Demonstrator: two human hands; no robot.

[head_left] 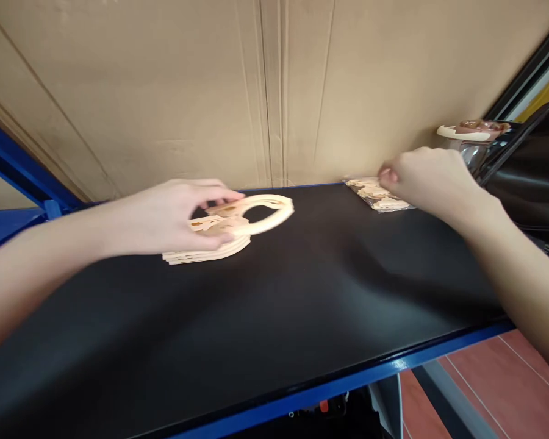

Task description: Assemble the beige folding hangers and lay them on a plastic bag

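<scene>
My left hand (178,213) has its thumb and fingers round a flat cream-coloured cutout piece (279,213) with an oval loop at its right end. The piece is tilted a little above a stack of similar flat pieces (210,251) on the black shelf top. My right hand (427,177) is closed, its fingers curled and partly hidden from me, above the right part of a clear plastic packet (375,194) of cream and brown pieces. Whether anything is in its fingers I cannot make out.
Brown cardboard (165,91) stands along the back of the black shelf top (274,341). A blue edge (338,390) runs along its front. To the right are a clear container (471,152) with brown and cream contents and a black bag (531,171).
</scene>
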